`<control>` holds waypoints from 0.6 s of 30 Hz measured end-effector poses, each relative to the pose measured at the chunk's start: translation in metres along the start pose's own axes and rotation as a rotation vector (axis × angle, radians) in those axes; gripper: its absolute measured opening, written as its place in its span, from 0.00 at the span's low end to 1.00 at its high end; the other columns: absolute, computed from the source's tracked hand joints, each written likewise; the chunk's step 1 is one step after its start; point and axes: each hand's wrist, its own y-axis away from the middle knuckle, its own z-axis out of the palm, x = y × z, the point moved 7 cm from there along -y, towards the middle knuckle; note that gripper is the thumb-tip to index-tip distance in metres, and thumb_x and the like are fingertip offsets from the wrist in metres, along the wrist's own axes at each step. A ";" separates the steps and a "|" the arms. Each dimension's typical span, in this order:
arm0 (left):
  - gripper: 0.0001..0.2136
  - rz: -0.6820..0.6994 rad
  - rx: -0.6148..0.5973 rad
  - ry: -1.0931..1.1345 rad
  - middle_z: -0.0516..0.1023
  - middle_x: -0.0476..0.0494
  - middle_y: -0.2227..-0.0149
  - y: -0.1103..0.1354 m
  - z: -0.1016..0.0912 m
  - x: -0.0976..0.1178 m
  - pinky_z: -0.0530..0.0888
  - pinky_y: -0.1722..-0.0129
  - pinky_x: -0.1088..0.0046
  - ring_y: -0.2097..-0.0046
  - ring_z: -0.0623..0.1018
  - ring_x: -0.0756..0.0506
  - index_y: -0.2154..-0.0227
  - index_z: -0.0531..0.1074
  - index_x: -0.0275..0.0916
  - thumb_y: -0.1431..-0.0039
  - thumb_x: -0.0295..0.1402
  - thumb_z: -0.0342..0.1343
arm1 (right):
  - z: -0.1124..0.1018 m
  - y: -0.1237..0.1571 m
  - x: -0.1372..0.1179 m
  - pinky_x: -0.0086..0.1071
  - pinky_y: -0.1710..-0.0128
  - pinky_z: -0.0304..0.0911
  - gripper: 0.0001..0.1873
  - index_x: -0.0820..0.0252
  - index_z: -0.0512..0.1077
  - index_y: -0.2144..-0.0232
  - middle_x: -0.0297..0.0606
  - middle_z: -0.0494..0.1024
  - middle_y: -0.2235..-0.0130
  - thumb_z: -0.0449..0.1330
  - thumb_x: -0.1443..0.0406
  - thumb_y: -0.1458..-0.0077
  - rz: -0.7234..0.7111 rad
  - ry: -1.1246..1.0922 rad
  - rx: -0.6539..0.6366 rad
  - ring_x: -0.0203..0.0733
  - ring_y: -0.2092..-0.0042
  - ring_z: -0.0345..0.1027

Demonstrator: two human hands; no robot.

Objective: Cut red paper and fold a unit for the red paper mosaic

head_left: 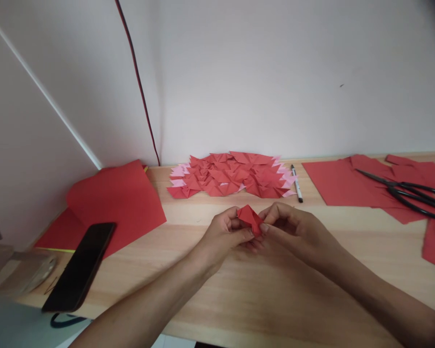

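Left: smooth black phone (pixel 79 268), partly over bent red sheets (pixel 118 203). Middle far: pointed folded pieces (pixel 224 176), red and pink, overlapping. Middle near, over grained wooden table (pixel 239 299): small creased red paper (pixel 248 216) — pinched by left hand (pixel 223 229) and right hand (pixel 293 227) together. Right: slim marker (pixel 297 187); stacked red sheets (pixel 335 183) — black-handled scissors (pixel 398 184) on top.

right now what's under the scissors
Overlapping red paper pieces lie under the scissors, showing around them; whatever the scissors directly cover cannot be seen.
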 end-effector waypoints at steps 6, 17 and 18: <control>0.14 0.000 -0.006 -0.040 0.77 0.41 0.70 -0.001 0.000 0.000 0.73 0.70 0.71 0.72 0.77 0.47 0.63 0.67 0.32 0.51 0.30 0.62 | -0.003 -0.001 0.003 0.32 0.67 0.65 0.09 0.57 0.65 0.77 0.36 0.77 0.66 0.59 0.62 0.47 -0.014 0.033 0.025 0.39 0.65 0.70; 0.15 0.108 0.105 -0.285 0.73 0.46 0.64 0.002 -0.005 0.025 0.67 0.63 0.77 0.62 0.72 0.50 0.60 0.70 0.35 0.54 0.25 0.60 | 0.001 -0.002 0.007 0.31 0.70 0.62 0.08 0.57 0.67 0.76 0.34 0.76 0.70 0.58 0.62 0.47 0.028 0.069 0.003 0.38 0.68 0.68; 0.15 0.135 0.111 -0.301 0.73 0.46 0.63 0.002 -0.006 0.026 0.67 0.63 0.77 0.62 0.72 0.50 0.60 0.70 0.35 0.53 0.26 0.61 | 0.002 -0.002 0.008 0.31 0.70 0.62 0.07 0.57 0.68 0.76 0.34 0.76 0.69 0.58 0.62 0.48 0.033 0.065 -0.004 0.38 0.68 0.69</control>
